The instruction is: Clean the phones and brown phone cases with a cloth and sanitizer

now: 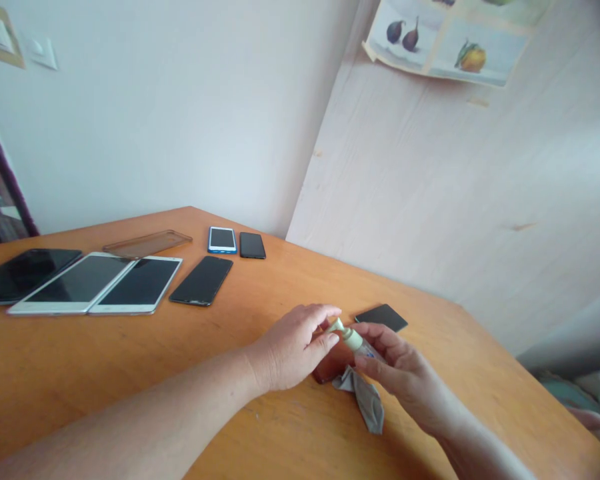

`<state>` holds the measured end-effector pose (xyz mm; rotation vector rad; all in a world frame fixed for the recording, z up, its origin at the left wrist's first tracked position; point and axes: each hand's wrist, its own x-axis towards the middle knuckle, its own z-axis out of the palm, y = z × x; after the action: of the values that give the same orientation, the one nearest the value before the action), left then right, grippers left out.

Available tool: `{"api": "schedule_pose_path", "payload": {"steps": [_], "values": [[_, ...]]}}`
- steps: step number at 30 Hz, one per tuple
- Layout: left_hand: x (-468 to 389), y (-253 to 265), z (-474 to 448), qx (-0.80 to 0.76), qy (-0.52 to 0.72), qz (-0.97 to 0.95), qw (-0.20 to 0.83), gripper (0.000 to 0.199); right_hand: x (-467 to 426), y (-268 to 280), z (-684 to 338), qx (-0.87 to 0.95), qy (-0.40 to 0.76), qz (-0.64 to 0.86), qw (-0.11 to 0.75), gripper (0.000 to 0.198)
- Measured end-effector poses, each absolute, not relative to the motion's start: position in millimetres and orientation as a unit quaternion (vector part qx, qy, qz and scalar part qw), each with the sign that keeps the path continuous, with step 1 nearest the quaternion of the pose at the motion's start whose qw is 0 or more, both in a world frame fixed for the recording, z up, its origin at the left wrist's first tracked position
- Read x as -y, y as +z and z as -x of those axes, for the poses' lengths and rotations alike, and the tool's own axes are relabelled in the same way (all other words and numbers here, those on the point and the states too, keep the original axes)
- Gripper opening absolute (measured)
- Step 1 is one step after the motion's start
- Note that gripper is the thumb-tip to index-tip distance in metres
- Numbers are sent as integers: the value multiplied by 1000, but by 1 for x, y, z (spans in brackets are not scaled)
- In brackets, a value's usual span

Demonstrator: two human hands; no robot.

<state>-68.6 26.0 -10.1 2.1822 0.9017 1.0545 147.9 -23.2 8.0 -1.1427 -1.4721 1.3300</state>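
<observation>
My right hand is closed around a small clear pump bottle with a pale green collar and nozzle, tilted toward the left. My left hand is at the pump head, thumb and fingers apart on either side of the nozzle; whether they touch it is hard to see. Beneath the hands lies a crumpled grey cloth. Beside the cloth is a brownish, flat object, mostly covered by my left hand, its kind unclear. A dark phone lies just behind my right hand.
On the wooden table, left, lie two white tablets, a black tablet and a clear brownish phone case. Further along are a black phone, a blue-edged white phone and a small dark phone. Walls stand behind.
</observation>
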Motion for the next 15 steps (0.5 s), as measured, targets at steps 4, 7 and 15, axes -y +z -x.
{"api": "schedule_pose_path", "payload": {"steps": [4,7,15], "values": [[-29,-10,66,-338,398,-785,333,21,23,6,-145,604,504,454,419,43],[-30,-9,66,-333,411,-765,367,17,21,4,-147,614,481,469,415,47],[-35,-7,72,-341,441,-742,372,18,16,1,-158,662,432,491,367,43]]}}
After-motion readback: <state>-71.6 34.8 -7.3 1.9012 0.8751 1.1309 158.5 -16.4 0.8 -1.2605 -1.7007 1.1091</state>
